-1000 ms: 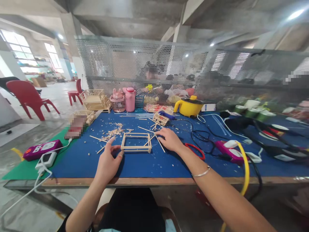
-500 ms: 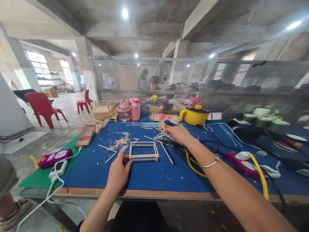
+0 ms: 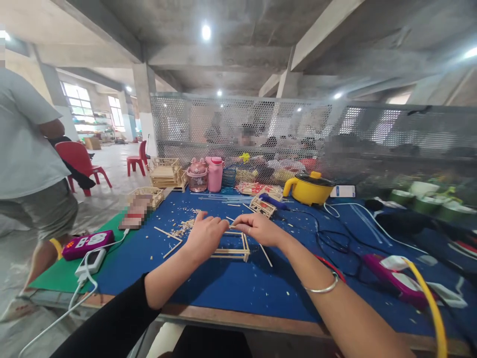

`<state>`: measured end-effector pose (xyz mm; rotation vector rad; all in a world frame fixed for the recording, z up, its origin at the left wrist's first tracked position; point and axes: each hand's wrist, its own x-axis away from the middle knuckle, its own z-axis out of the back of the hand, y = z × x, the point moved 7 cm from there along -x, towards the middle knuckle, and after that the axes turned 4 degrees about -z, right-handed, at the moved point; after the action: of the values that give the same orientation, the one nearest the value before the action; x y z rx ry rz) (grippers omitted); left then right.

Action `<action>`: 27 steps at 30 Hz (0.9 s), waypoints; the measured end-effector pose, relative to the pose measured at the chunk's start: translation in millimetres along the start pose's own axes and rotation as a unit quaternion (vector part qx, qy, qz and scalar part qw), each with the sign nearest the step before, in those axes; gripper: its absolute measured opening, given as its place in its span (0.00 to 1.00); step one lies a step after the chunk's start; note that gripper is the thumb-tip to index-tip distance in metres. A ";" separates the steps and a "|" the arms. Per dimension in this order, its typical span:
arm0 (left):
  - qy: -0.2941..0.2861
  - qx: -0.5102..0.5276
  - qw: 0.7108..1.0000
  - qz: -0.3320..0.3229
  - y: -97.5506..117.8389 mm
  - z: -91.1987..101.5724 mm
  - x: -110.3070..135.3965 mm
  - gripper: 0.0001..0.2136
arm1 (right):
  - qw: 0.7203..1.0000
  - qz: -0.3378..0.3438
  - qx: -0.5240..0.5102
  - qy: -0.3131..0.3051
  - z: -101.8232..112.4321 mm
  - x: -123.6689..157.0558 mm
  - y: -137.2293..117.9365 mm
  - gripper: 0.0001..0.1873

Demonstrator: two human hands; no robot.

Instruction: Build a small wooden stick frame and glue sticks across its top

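Observation:
My left hand (image 3: 206, 236) and my right hand (image 3: 259, 229) meet over a rectangular frame of thin wooden sticks (image 3: 246, 246) on the blue mat. Fingers and thumb of each hand are pinched together, the tips almost touching. Whatever small piece is between them is too hidden to name. My left hand covers the left part of the frame. Beyond my right hand, a blue glue gun (image 3: 274, 201) rests by a small stick structure (image 3: 261, 206). Loose sticks (image 3: 173, 243) lie left of my left hand, near a pile of wood bits (image 3: 184, 226).
A yellow electric pot (image 3: 311, 189), pink jug (image 3: 215, 174) and stacked stick frames (image 3: 167, 174) stand at the back. Black cables (image 3: 335, 243) and a purple power strip (image 3: 395, 281) lie right. Another purple power strip (image 3: 87, 243) is left. A person (image 3: 30, 139) stands left.
My right hand has come back from the glue gun toward me. My left hand has moved right and up from the frame's left end to join it. A person has appeared at left.

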<state>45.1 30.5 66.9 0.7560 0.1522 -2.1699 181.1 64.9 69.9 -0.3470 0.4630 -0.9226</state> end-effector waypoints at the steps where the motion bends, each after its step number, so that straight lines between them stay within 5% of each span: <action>1: -0.003 0.006 1.000 0.013 -4.7 -4.6 -1.5 0.11 | 1.000 -0.015 0.011 0.019 7.2 -2.7 7.8 0.16; 7: 0.093 0.030 0.984 0.150 -48.7 0.9 14.7 0.13 | 0.948 -0.196 0.131 0.213 70.3 -16.8 104.0 0.22; 12: 0.134 0.054 0.972 0.187 -59.1 9.4 20.0 0.13 | 0.926 -0.292 0.162 0.177 73.6 -35.1 169.8 0.24; 19: 0.154 0.082 0.962 0.210 -70.9 9.8 22.6 0.14 | 0.952 -0.238 0.098 0.165 75.3 -40.4 180.2 0.27; 27: 0.128 0.135 0.940 0.286 -91.2 -8.0 26.4 0.14 | 0.917 -0.234 -0.092 0.308 96.0 -17.7 165.3 0.26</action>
<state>-31.4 76.1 32.7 1.0844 -0.2167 -1.5479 334.1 180.6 76.8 -0.3405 1.0841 -1.4691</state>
